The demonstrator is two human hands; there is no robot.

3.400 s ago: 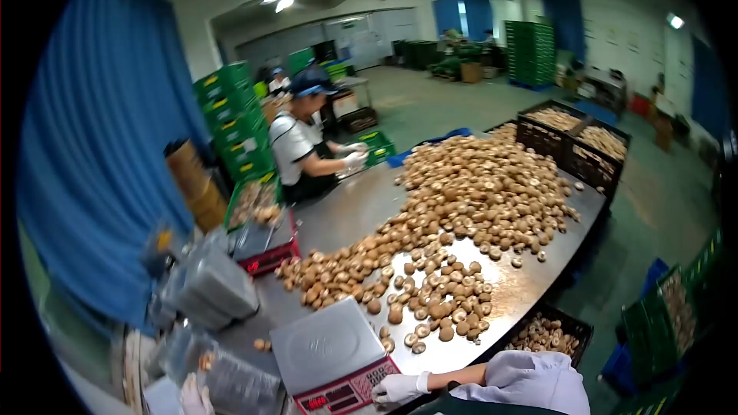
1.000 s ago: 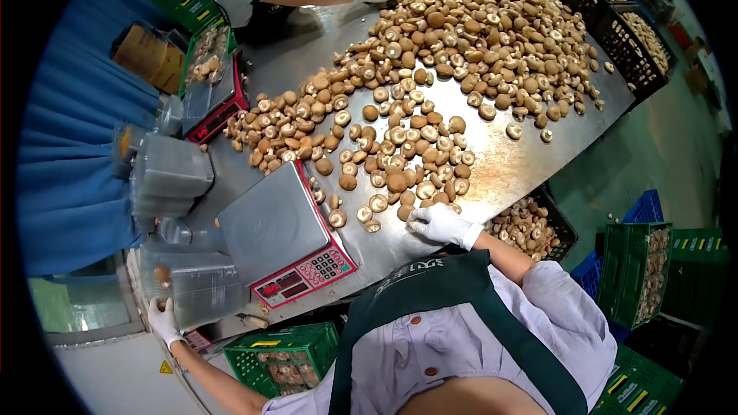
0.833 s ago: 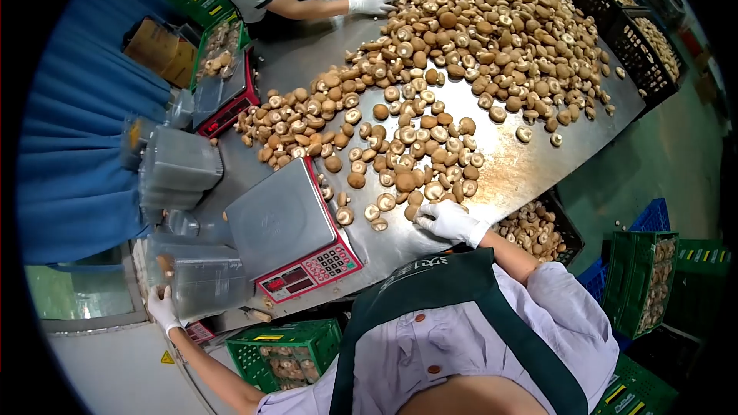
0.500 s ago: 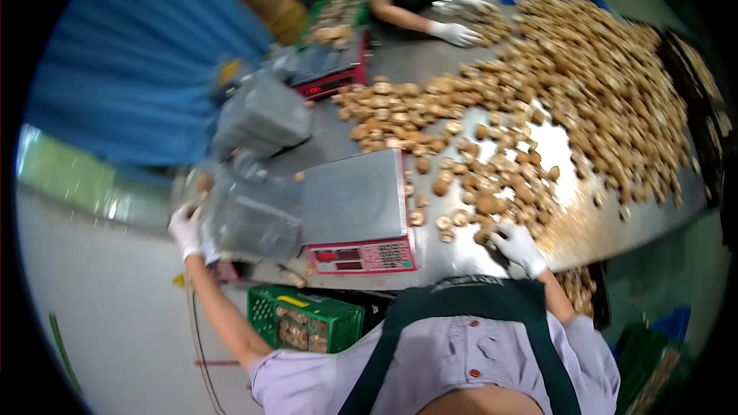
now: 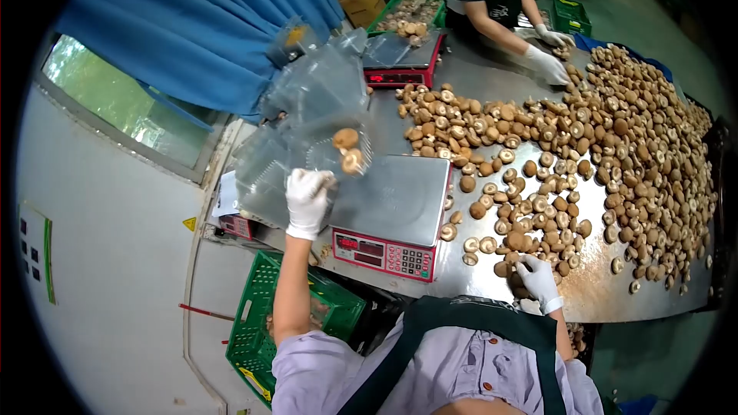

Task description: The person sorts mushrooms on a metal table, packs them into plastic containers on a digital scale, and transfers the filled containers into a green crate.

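Note:
My left hand, in a white glove, is closed on the edge of a clear plastic tray. Two brown mushrooms lie in that tray, which is tilted beside the weighing pan. My gloved right hand is at the table's near edge, fingers curled at a mushroom; its fingertips are partly hidden. Loose mushrooms lie just beyond it. Between my hands stands a red digital scale with a bare grey pan.
Stacked clear trays stand beyond my left hand. A second red scale is farther back. A large mushroom heap covers the table's right side. Across the table, a co-worker's gloved hand handles mushrooms. A green crate sits below.
My left hand has brought the tray with mushrooms rightward, toward the scale. My right hand stays at the near mushrooms. The whole view has shifted, and the co-worker's hands appear farther right.

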